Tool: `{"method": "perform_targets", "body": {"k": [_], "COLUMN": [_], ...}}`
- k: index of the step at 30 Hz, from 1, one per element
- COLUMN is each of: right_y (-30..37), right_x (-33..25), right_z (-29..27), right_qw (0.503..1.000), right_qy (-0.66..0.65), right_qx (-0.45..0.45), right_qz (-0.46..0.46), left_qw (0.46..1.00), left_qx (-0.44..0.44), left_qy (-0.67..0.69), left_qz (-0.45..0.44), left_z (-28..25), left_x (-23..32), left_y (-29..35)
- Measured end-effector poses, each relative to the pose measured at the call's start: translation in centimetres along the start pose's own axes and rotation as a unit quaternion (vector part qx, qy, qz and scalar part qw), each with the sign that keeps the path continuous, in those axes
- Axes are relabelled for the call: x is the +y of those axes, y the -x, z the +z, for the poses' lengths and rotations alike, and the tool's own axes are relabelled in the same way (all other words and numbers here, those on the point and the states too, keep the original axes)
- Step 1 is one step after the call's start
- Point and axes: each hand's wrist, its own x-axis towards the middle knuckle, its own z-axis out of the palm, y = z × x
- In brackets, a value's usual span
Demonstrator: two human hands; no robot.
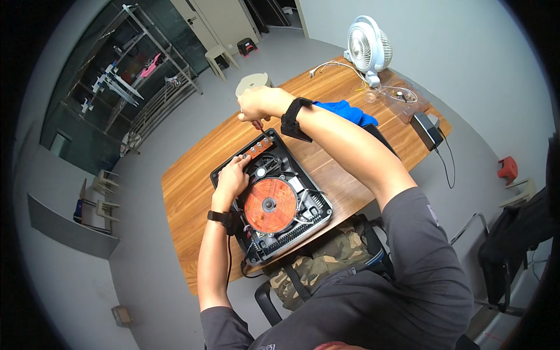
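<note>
An opened induction cooker [286,240] lies on the table in front of me, its black casing showing a round copper-coloured coil [271,204], wires and a small fan. Along its far end runs a narrow orange-brown circuit board [257,150] with several round buttons. My left hand [232,179] rests over the casing's left side, its closed fingers holding the near end of this board. My right hand [259,102] grips a screwdriver [257,124] with a reddish handle. Its shaft points down at the board's far end; whether the tip touches a screw is too small to tell.
A blue cloth [341,111] lies beyond my right forearm. Farther back are a white fan [368,49], a clear plastic box [406,105] and a black power adapter [427,129] with a cable. A stool [253,81] stands past the far edge; a camouflage bag [326,262] sits near me.
</note>
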Motion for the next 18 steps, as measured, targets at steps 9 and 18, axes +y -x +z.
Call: {"method": "perform_targets", "body": {"k": [9,18], "right_y": [-1.2,0.2], "right_x": [0.0,0.2], "right_z": [0.9,0.2], "right_qw": [0.984,0.997], "right_qy": [0.095,-0.064], "right_qx": [0.149,-0.003], "right_qz": [0.023,-0.043], "left_qw": [1.0,1.0], "left_qx": [-0.008,-0.013], "left_qy": [0.02,0.016], "left_qz": [0.005,-0.016], "left_z": [0.0,-0.3], "left_x": [-0.3,0.2], "left_y": [-0.2,-0.1]}}
